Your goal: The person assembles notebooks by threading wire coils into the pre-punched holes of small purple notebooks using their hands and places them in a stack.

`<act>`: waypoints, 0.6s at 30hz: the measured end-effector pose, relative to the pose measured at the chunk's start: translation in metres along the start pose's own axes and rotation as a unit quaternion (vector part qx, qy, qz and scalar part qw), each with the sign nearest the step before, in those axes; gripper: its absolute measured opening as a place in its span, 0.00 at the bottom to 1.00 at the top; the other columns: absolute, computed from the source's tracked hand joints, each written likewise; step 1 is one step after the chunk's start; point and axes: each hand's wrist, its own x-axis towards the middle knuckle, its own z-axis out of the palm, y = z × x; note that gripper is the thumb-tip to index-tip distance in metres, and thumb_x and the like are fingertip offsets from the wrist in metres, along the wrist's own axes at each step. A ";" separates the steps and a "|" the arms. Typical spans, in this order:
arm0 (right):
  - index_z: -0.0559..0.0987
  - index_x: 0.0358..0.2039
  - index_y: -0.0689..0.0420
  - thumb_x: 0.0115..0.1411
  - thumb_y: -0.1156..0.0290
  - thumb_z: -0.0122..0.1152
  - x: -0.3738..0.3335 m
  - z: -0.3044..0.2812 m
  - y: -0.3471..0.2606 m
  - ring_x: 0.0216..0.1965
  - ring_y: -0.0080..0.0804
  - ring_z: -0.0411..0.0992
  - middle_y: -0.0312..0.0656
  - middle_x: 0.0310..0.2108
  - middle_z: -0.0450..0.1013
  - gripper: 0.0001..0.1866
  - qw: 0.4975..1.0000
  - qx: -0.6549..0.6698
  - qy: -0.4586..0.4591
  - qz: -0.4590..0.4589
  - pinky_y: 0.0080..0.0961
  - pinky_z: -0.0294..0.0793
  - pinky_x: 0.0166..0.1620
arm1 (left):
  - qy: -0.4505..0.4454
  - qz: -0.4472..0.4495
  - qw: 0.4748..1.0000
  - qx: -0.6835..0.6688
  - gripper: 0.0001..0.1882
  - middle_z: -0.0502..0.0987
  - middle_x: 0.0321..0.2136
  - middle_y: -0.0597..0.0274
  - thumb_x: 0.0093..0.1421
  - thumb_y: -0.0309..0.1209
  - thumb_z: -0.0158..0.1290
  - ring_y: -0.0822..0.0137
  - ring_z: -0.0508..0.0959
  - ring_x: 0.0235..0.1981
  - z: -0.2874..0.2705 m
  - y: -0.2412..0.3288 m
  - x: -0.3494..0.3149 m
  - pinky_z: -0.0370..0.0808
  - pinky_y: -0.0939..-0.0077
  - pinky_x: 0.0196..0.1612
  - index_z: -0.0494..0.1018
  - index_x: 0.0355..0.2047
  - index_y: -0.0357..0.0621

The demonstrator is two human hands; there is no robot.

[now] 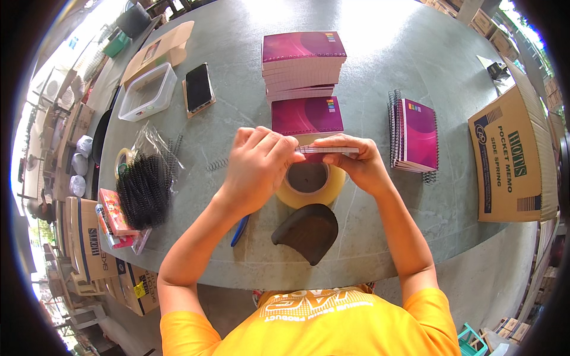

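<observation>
A small memo pad (339, 149), seen nearly edge-on, is gripped between the fingers and thumb of my right hand (365, 166). At its left end my left hand (258, 166) is closed, thumb and fingertips pressed at the pad's punched edge. A thin black spiral coil (217, 164) sticks out to the left, partly hidden behind that hand; whether the fingers grip it, I cannot tell. Just below the hands lies a wide roll of clear tape (333, 188). Beyond them are a purple-covered pad (306, 115) and a tall stack of such pads (304, 48).
Coil-bound pads (420, 135) stand to the right, near a cardboard box (507, 157). On the left are a heap of black coils (144, 191), a clear plastic tub (148, 92) and a phone (199, 87). A dark curved piece (309, 231) and blue pen-like object (240, 231) lie nearest me.
</observation>
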 end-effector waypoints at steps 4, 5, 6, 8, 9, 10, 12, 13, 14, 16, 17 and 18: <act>0.81 0.41 0.57 0.54 0.84 0.59 0.000 -0.001 0.000 0.41 0.23 0.71 0.36 0.39 0.76 0.15 1.000 -0.012 -0.006 -0.010 0.21 0.71 0.48 | 0.015 0.005 0.997 0.071 0.11 0.75 0.29 0.67 0.50 0.35 0.60 0.65 0.72 0.34 -0.004 0.002 0.005 0.66 0.69 0.38 0.72 0.30 0.45; 0.81 0.41 0.58 0.53 0.85 0.59 0.001 -0.002 0.000 0.42 0.24 0.72 0.38 0.39 0.76 0.14 1.000 -0.013 -0.009 -0.011 0.21 0.71 0.48 | 0.015 0.012 0.997 0.071 0.11 0.75 0.29 0.67 0.50 0.34 0.60 0.65 0.72 0.34 -0.004 0.003 0.004 0.66 0.69 0.38 0.72 0.30 0.45; 0.80 0.40 0.59 0.53 0.85 0.59 0.001 -0.002 0.000 0.43 0.26 0.72 0.39 0.40 0.76 0.14 1.000 -0.013 -0.011 -0.013 0.22 0.71 0.49 | 0.015 0.019 0.997 0.071 0.11 0.75 0.28 0.68 0.50 0.34 0.60 0.65 0.72 0.33 -0.004 0.004 0.003 0.66 0.69 0.38 0.72 0.29 0.45; 0.80 0.41 0.59 0.53 0.84 0.59 0.001 0.000 0.001 0.43 0.25 0.72 0.39 0.40 0.76 0.14 1.000 -0.003 -0.006 -0.006 0.22 0.71 0.49 | 0.020 0.017 0.996 0.086 0.13 0.73 0.27 0.66 0.49 0.36 0.61 0.64 0.72 0.33 -0.003 0.002 0.003 0.66 0.68 0.38 0.71 0.30 0.45; 0.80 0.41 0.60 0.53 0.84 0.59 0.000 0.001 0.001 0.43 0.25 0.72 0.39 0.41 0.76 0.14 1.000 0.002 -0.003 -0.002 0.22 0.71 0.49 | 0.022 0.015 0.995 0.094 0.15 0.72 0.26 0.65 0.48 0.37 0.62 0.63 0.72 0.33 -0.003 0.001 0.003 0.67 0.67 0.37 0.70 0.31 0.45; 0.80 0.41 0.59 0.54 0.83 0.60 0.000 0.001 0.000 0.42 0.24 0.71 0.38 0.40 0.76 0.13 1.000 0.001 0.002 0.008 0.21 0.71 0.48 | 0.037 0.027 0.994 0.100 0.17 0.71 0.26 0.63 0.47 0.38 0.62 0.62 0.72 0.32 -0.003 0.008 0.000 0.68 0.67 0.37 0.70 0.31 0.44; 0.80 0.40 0.59 0.55 0.80 0.61 -0.002 0.000 -0.003 0.41 0.20 0.70 0.35 0.39 0.76 0.11 1.000 -0.001 0.015 0.026 0.19 0.70 0.47 | 0.067 0.053 0.990 0.111 0.21 0.70 0.26 0.60 0.45 0.41 0.63 0.61 0.72 0.32 -0.002 0.033 -0.014 0.69 0.66 0.35 0.69 0.33 0.43; 0.80 0.40 0.59 0.55 0.79 0.61 -0.002 0.000 -0.005 0.41 0.20 0.70 0.36 0.39 0.76 0.11 1.000 0.018 0.019 0.015 0.19 0.70 0.47 | -0.023 0.019 0.999 0.033 0.23 0.70 0.28 0.58 0.45 0.43 0.64 0.59 0.72 0.32 -0.004 0.045 -0.025 0.70 0.66 0.33 0.68 0.33 0.42; 0.80 0.40 0.60 0.56 0.78 0.62 0.000 0.001 -0.007 0.40 0.19 0.70 0.36 0.39 0.76 0.10 0.999 0.037 0.023 0.005 0.18 0.70 0.46 | -0.113 -0.017 0.992 -0.045 0.25 0.70 0.29 0.55 0.44 0.44 0.64 0.58 0.72 0.31 -0.004 0.057 -0.036 0.71 0.65 0.31 0.68 0.33 0.41; 0.79 0.39 0.62 0.56 0.76 0.62 0.000 0.002 -0.007 0.40 0.19 0.71 0.37 0.38 0.77 0.09 0.998 0.047 0.030 -0.004 0.17 0.70 0.44 | -0.135 -0.025 0.988 -0.064 0.27 0.71 0.33 0.55 0.46 0.42 0.63 0.56 0.73 0.31 0.007 0.063 -0.051 0.74 0.65 0.33 0.70 0.44 0.44; 0.79 0.38 0.62 0.57 0.76 0.62 0.000 0.002 -0.007 0.39 0.18 0.71 0.37 0.37 0.77 0.09 0.999 0.039 0.033 -0.001 0.17 0.70 0.44 | -0.134 -0.029 0.986 -0.090 0.26 0.71 0.31 0.56 0.47 0.38 0.63 0.55 0.74 0.32 0.010 0.065 -0.057 0.75 0.67 0.33 0.71 0.47 0.46; 0.79 0.38 0.63 0.57 0.75 0.62 -0.001 0.003 -0.007 0.39 0.18 0.71 0.38 0.37 0.77 0.09 0.999 0.032 0.035 0.001 0.16 0.70 0.43 | -0.134 -0.033 0.984 -0.115 0.26 0.72 0.30 0.57 0.48 0.34 0.62 0.55 0.74 0.33 0.011 0.067 -0.063 0.75 0.68 0.34 0.71 0.49 0.48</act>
